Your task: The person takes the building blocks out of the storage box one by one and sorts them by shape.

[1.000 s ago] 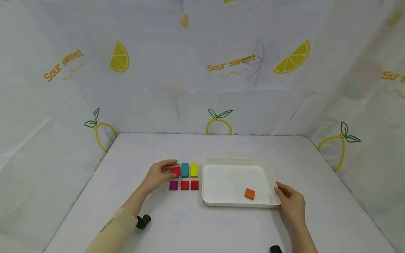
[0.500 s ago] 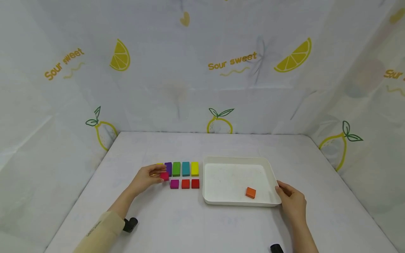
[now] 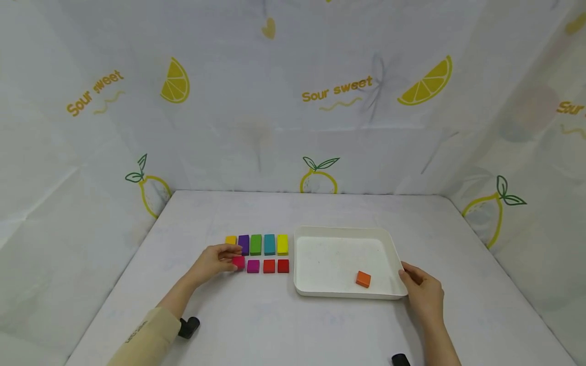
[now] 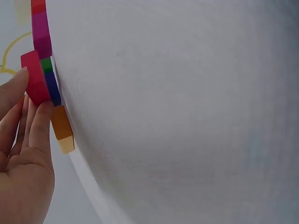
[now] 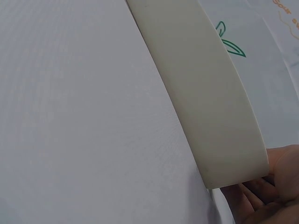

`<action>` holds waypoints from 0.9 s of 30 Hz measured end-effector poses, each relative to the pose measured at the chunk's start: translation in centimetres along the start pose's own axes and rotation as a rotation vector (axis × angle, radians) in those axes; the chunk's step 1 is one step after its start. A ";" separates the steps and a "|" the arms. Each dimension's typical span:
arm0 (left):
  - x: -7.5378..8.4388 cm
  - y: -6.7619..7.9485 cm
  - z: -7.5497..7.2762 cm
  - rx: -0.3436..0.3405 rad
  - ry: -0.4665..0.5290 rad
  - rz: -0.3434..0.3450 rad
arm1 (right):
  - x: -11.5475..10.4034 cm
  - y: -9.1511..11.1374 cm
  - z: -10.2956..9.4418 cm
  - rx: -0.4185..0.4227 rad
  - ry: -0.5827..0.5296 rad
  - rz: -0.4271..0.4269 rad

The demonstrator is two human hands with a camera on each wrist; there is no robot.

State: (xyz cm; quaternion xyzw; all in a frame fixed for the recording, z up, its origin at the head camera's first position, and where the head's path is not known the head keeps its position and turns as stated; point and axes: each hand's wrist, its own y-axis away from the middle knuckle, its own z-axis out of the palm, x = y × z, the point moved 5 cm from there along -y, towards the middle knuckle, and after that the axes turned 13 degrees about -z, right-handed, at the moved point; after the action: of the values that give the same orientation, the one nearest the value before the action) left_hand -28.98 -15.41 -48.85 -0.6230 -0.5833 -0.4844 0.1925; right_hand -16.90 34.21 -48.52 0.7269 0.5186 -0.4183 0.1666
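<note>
Between thumb and fingertips, my left hand (image 3: 211,264) pinches a pinkish-red block (image 3: 238,262) at the left end of the front row of blocks. Right beside it is a magenta block (image 3: 253,266), followed by an orange-red block (image 3: 269,266) and a red block (image 3: 283,266). In the left wrist view, the pinched block (image 4: 35,77) overlaps the blocks behind it. My right hand (image 3: 423,292) grips the white tray (image 3: 329,259) by its near right corner, thumb on the rim and fingers around the outside. One orange block (image 3: 363,279) lies inside the tray.
A back row holds a yellow-orange block (image 3: 231,239), a purple block (image 3: 244,244), a green block (image 3: 256,244), a teal block (image 3: 269,244) and a yellow block (image 3: 282,244). The white table (image 3: 293,330) meets a lemon-printed curtain (image 3: 238,101) at the back.
My left hand has carried the pinkish-red block leftward from over the back row, then slightly nearer, beside the magenta block. My right hand and the tray stay in place.
</note>
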 end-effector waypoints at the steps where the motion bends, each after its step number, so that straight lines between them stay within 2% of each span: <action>1: 0.0 0.0 0.0 -0.004 -0.001 0.005 | 0.0 0.0 0.0 0.001 0.000 -0.001; 8: -0.1 0.0 0.2 -0.021 -0.011 0.022 | 0.0 0.0 0.0 0.003 0.000 0.002; 18: -0.3 -0.3 0.5 0.001 -0.092 -0.020 | 0.2 0.0 0.1 0.007 0.002 0.000; 27: -0.2 -0.5 0.7 0.007 -0.089 -0.035 | 0.0 0.0 0.0 -0.001 -0.001 -0.003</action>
State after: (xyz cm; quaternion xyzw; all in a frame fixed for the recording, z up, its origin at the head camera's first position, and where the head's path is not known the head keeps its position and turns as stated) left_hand -29.15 -14.85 -49.47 -0.6329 -0.6037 -0.4574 0.1603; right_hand -16.92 34.17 -48.51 0.7257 0.5199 -0.4188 0.1665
